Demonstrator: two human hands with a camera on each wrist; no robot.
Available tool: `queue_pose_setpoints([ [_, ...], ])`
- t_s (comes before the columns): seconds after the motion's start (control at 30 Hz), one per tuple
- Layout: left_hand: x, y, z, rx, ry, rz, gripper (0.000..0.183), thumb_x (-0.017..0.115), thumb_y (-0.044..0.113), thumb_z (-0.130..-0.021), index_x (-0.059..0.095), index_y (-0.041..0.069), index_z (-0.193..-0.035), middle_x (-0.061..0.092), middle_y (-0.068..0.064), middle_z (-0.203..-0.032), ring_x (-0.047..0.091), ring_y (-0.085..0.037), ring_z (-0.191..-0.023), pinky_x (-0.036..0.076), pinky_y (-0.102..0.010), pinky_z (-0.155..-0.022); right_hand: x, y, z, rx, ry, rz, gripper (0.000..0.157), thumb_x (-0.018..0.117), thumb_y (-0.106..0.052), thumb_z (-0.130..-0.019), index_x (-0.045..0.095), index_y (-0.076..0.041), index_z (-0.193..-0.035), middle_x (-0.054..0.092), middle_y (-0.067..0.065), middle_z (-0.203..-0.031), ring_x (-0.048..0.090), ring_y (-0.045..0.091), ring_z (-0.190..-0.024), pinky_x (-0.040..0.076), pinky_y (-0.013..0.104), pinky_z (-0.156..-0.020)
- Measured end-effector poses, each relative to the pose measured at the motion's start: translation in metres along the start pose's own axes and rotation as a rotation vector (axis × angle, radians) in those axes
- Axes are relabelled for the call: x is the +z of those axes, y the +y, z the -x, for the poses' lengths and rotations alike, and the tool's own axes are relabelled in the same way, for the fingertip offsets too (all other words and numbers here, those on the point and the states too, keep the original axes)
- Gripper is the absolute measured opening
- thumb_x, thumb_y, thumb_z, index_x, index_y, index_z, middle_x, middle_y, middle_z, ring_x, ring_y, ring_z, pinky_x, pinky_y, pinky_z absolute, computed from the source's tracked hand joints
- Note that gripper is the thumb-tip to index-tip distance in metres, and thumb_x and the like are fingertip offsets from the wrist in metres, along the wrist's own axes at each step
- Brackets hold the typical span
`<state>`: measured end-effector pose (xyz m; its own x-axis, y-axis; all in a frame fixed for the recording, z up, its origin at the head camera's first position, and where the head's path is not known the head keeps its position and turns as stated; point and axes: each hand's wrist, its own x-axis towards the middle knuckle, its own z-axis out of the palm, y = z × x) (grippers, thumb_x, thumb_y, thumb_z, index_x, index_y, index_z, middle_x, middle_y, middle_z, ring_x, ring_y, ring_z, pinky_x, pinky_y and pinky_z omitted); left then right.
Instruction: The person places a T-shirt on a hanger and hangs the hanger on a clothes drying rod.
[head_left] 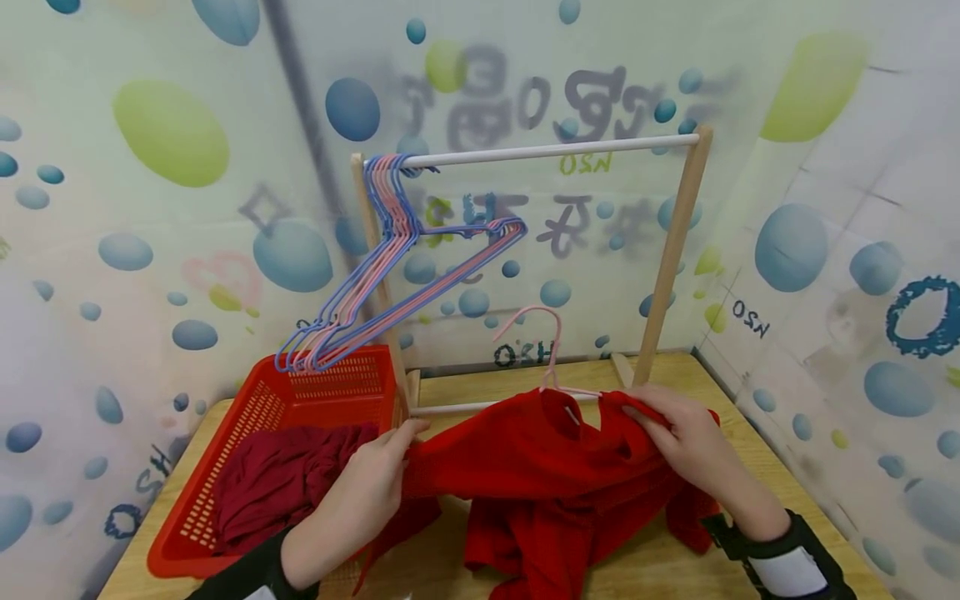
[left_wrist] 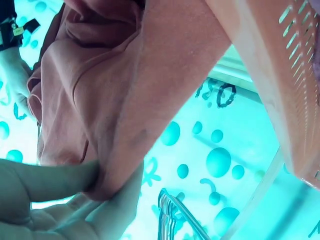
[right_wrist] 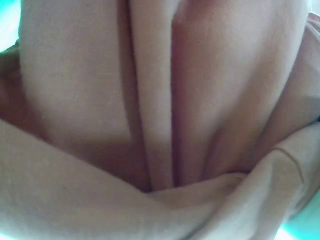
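Note:
A red long-sleeved top (head_left: 525,467) hangs partly over a pink hanger (head_left: 557,337), whose hook stands up above the neckline. My left hand (head_left: 367,479) pinches the top's sleeve on the left, between thumb and fingers. In the left wrist view the cloth (left_wrist: 165,65) looks pinkish and runs up from the pinch. At the other shoulder my right hand (head_left: 690,437) grips the cloth, thumb in front; its other fingertips are hidden. The hanger's arms are mostly covered by the fabric. Folded cloth (right_wrist: 225,75) fills the right wrist view, where no hand can be made out.
A wooden rack with a white rail (head_left: 555,152) stands behind the top. Several blue and pink hangers (head_left: 397,237) hang at its left end. On the left, an orange-red basket (head_left: 176,533) holds dark red cloth (head_left: 277,475). All stand on a wooden table (head_left: 787,508).

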<state>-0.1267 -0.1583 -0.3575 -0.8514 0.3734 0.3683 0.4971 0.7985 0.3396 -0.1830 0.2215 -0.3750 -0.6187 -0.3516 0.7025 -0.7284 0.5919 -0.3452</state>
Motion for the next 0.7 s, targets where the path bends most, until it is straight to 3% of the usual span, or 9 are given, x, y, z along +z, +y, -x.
queue_pose_setpoints([
  [0.27, 0.0006, -0.0029, 0.0031, 0.032, -0.011, 0.127, 0.033, 0.058, -0.007, -0.089, 0.063, 0.002, -0.120, 0.068, -0.007, -0.104, 0.064, -0.011, -0.089, 0.052, -0.028, -0.074, -0.0012, 0.0069, 0.0040, 0.048, 0.015, 0.049, 0.034, 0.073, 0.010, -0.074, 0.071, -0.008, -0.103, 0.067, -0.004, -0.100, 0.061, 0.011, -0.091, 0.037, 0.008, -0.088],
  [0.4, 0.0000, -0.0038, 0.0032, 0.023, 0.031, 0.154, 0.031, 0.058, -0.006, -0.090, 0.067, 0.004, -0.118, 0.069, -0.005, -0.101, 0.063, -0.007, -0.084, 0.052, -0.025, -0.072, -0.0026, 0.0082, 0.0044, 0.051, 0.018, 0.058, 0.034, 0.072, 0.010, -0.074, 0.071, -0.009, -0.103, 0.067, -0.004, -0.099, 0.061, 0.011, -0.089, 0.038, 0.008, -0.086],
  [0.57, -0.0044, -0.0037, 0.0016, -0.029, 0.084, 0.110, 0.023, 0.058, -0.003, -0.091, 0.069, 0.006, -0.109, 0.068, 0.000, -0.082, 0.055, -0.001, -0.066, 0.050, -0.021, -0.062, -0.0051, 0.0086, 0.0052, 0.050, 0.027, 0.052, 0.035, 0.072, 0.011, -0.075, 0.071, -0.009, -0.104, 0.067, -0.004, -0.100, 0.061, 0.008, -0.091, 0.037, 0.008, -0.087],
  [0.7, -0.0093, -0.0045, 0.0010, -0.102, 0.069, 0.083, 0.020, 0.057, -0.002, -0.093, 0.069, 0.005, -0.107, 0.067, 0.000, -0.080, 0.056, -0.003, -0.065, 0.050, -0.021, -0.062, -0.0074, 0.0088, 0.0057, 0.040, 0.047, 0.035, 0.037, 0.071, 0.012, -0.074, 0.071, -0.008, -0.105, 0.068, -0.002, -0.101, 0.060, 0.004, -0.094, 0.037, 0.008, -0.088],
])
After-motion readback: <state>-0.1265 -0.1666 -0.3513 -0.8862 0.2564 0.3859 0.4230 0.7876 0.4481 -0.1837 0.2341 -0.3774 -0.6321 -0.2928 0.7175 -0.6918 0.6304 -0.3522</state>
